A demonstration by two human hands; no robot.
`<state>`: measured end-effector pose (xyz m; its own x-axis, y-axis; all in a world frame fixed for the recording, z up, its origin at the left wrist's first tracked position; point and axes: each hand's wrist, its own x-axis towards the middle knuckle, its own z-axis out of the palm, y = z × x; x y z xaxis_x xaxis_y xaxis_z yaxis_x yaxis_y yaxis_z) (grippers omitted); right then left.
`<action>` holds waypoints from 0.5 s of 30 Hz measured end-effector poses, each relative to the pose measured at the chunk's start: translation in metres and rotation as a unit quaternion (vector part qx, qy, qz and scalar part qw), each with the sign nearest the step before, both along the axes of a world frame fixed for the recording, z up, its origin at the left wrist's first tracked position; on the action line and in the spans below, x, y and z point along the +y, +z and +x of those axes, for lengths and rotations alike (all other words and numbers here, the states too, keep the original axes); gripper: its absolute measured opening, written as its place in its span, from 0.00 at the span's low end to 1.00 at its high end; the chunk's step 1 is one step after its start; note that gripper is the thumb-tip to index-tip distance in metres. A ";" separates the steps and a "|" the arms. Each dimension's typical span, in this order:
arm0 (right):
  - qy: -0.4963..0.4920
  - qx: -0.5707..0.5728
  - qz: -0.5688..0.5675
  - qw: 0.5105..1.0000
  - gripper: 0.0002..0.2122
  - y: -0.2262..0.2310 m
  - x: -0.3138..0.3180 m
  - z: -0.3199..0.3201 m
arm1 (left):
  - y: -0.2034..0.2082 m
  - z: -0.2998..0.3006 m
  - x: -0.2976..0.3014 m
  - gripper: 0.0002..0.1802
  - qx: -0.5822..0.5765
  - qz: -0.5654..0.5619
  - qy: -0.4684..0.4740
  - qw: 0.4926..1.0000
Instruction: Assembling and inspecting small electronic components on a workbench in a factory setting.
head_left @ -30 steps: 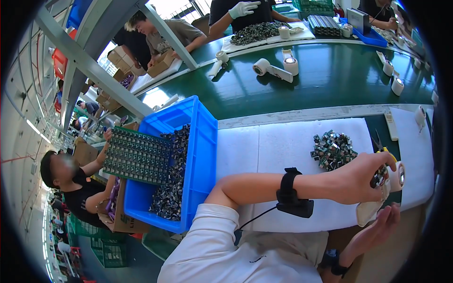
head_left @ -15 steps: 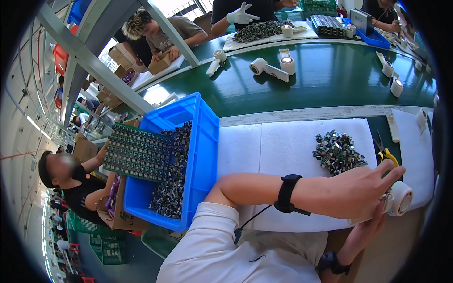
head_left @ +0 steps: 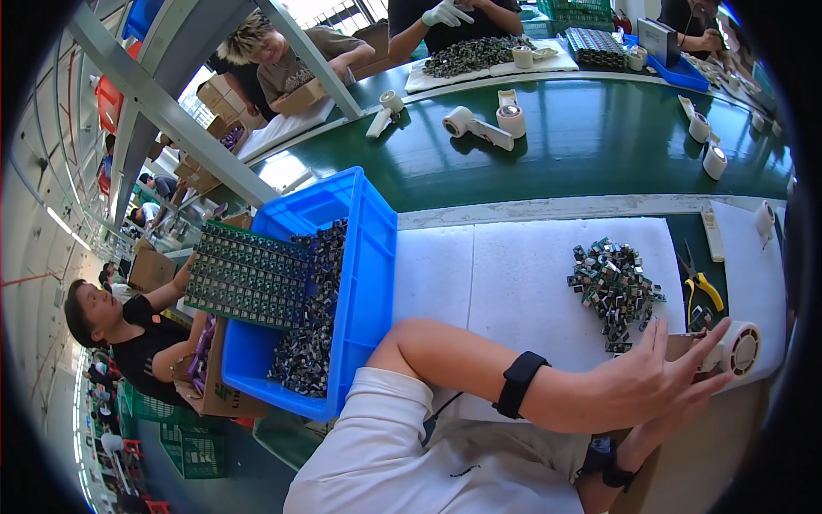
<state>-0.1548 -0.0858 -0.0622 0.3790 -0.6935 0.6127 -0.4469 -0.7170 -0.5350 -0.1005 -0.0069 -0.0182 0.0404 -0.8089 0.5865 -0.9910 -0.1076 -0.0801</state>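
Note:
My left hand [head_left: 655, 381] crosses over in front of me, its fingers spread and nothing visible in them. Just below it is my right hand [head_left: 672, 421], mostly covered by the left; it appears to hold a white handheld fan [head_left: 741, 349] by its lower part, though its grip is largely hidden. The fan's round head shows to the right of my left fingers. A heap of small green circuit boards with metal parts [head_left: 612, 287] lies on the white foam sheet [head_left: 522, 283], right beside my left fingertips.
A blue bin [head_left: 370, 274] on the left holds many small boards and a large board panel [head_left: 248, 274]. Yellow-handled pliers [head_left: 706, 291] lie beyond my hands. White fans [head_left: 511, 120] rest on the green conveyor belt [head_left: 591, 163]. Co-workers sit across it; another person [head_left: 141, 334] is at left.
My left hand has drawn back from the fan and its fingers have spread, uncovering the pliers. The fans on the belt have shifted slightly left.

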 end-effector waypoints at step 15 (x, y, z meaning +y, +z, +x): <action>-0.216 -0.015 0.007 0.976 0.33 0.017 0.036 0.031 | 0.004 0.014 -0.004 0.28 0.138 0.118 -0.146 0.973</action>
